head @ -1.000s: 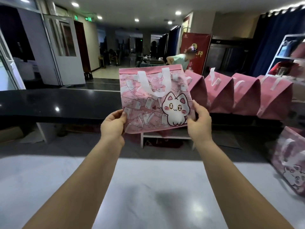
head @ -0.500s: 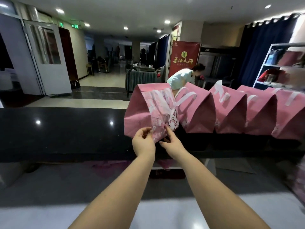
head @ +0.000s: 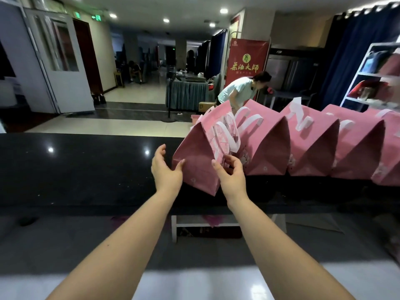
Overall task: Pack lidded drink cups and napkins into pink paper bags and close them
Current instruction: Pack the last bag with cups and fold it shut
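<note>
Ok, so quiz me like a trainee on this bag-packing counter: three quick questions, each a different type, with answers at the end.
1. True or false: the nearest pink paper bag stands at the right end of the row of bags on the glossy black counter.
2. Multiple choice: of the left hand and the right hand, which has straight fingers? A) left B) right C) both
3. Fill in: the bags' looped handles are ____ in colour.

Key
1. False: it stands at the left end.
2. A: the right hand's fingers curl at the bag's edge.
3. White.
</note>
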Demonstrator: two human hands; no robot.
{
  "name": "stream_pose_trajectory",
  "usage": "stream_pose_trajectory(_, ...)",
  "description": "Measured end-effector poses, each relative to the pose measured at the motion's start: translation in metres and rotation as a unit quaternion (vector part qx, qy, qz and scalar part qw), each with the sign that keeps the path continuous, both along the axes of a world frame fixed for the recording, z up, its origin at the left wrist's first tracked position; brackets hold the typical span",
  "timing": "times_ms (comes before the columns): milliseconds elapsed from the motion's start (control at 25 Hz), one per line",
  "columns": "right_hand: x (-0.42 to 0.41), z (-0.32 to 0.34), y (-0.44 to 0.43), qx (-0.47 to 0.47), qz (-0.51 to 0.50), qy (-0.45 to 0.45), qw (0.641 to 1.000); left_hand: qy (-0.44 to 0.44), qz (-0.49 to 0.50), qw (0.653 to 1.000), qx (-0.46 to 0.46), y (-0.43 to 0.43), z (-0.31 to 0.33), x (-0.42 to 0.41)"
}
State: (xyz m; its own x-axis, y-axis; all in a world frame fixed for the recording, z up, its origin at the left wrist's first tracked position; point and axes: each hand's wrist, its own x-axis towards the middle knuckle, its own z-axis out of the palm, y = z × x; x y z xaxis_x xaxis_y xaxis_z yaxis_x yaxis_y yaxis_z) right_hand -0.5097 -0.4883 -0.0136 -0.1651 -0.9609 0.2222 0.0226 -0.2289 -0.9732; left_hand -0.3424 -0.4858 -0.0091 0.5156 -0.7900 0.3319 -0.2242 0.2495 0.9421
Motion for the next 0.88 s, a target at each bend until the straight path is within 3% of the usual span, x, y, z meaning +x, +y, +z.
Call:
stream_pose_trajectory(120, 0.003, 0.004, -0.010, -0.007, -0.020, 0.051, 0.998, -0.028, -0.074, 0.997, 0.007, -0.010, 0.001, -0.007)
stream_pose_trajectory(400, -0.016, 0.015, -0.042, -0.023, -0.070, 0.100, 0.992, -0.133, -0.015, 0.991, 0.030, -0.030, 0.003, -0.040)
stream_pose_trajectory(640, -0.025, -0.005, -0.045, -0.016, -0.063, 0.106, 0.992, -0.076, -0.030, 0.992, 0.093, -0.030, -0.009, -0.030)
stream_pose_trajectory(880, -0.029, -0.014, -0.047, -0.018, -0.068, 0.140, 0.988, -0.096, 0.014, 0.986, 0.138, -0.028, -0.021, -0.026)
